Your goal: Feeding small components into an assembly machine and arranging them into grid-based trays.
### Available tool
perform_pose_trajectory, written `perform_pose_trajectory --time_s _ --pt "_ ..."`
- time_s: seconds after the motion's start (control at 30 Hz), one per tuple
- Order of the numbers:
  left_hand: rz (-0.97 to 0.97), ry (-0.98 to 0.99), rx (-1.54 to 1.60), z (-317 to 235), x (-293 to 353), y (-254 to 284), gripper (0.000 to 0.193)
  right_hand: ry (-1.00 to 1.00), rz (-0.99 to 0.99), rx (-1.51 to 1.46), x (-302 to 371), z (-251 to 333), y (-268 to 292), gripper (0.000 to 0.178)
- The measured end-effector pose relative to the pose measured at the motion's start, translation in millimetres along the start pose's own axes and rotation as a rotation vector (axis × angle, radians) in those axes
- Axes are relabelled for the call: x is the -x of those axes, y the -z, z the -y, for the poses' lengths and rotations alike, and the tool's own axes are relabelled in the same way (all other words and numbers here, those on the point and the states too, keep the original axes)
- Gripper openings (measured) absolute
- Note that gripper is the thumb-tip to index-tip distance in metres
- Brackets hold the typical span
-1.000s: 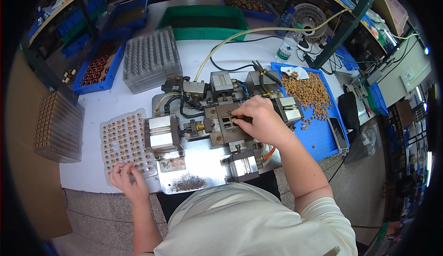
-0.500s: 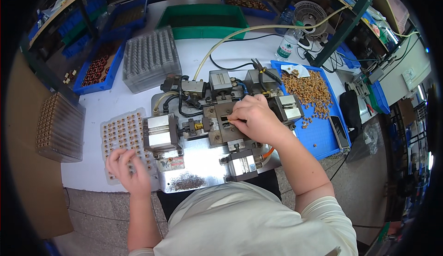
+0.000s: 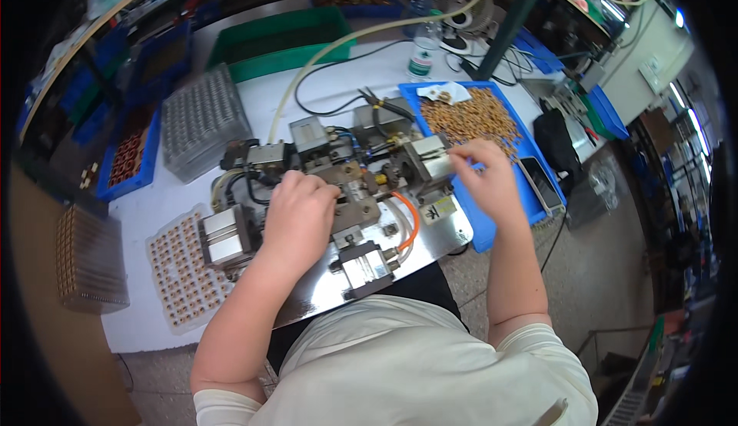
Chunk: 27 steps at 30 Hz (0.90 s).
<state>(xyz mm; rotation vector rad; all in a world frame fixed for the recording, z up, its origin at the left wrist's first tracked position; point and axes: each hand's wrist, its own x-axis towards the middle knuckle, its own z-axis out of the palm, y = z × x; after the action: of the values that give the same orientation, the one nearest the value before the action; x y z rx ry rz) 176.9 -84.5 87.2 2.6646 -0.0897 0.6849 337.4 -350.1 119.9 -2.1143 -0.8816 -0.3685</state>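
Note:
My left hand (image 3: 300, 217) reaches over the metal fixture (image 3: 355, 195) at the middle of the pneumatic machine. Its fingers are curled down at the central slot, and whatever they hold is hidden. My right hand (image 3: 492, 178) is by the near left edge of the blue tray (image 3: 474, 209), beside the machine's right-hand cylinder block (image 3: 430, 159). Its thumb and fingertips come together, but anything between them is too small to make out. Many small brass-coloured parts (image 3: 477, 119) lie heaped in the tray. A clear plastic tray (image 3: 187, 272) with rows of similar parts lies left of the machine.
Stacked clear trays (image 3: 204, 122) stand behind on the left, near a green bin (image 3: 280, 42). Pliers (image 3: 374, 103) rest on the machine's back. A phone (image 3: 540, 184) lies at the blue tray's right edge. A bottle (image 3: 424, 48) and a fan (image 3: 461, 3) stand at the back.
My right hand has left the fixture and moved right, to the blue tray's edge. My left hand has gone from above the clear parts tray to the fixture. The view has shifted and tilted.

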Motion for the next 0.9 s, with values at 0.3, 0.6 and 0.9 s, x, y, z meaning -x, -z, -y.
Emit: perform_pose_trajectory --time_s 0.3,0.6,0.9 --pt "-0.047 -0.056 -0.143 4.8 2.4 -14.0 0.005 -0.732 0.280 0.613 84.7 -110.3 55.6 0.024" --pt "-0.362 0.311 0.073 26.5 37.4 57.6 0.016 -0.556 0.260 0.505 91.0 -158.4 42.0 0.017" --pt "-0.284 1.249 0.060 165.3 204.5 129.1 0.023 -0.352 -0.027 0.211 47.8 -64.7 29.7 0.015"
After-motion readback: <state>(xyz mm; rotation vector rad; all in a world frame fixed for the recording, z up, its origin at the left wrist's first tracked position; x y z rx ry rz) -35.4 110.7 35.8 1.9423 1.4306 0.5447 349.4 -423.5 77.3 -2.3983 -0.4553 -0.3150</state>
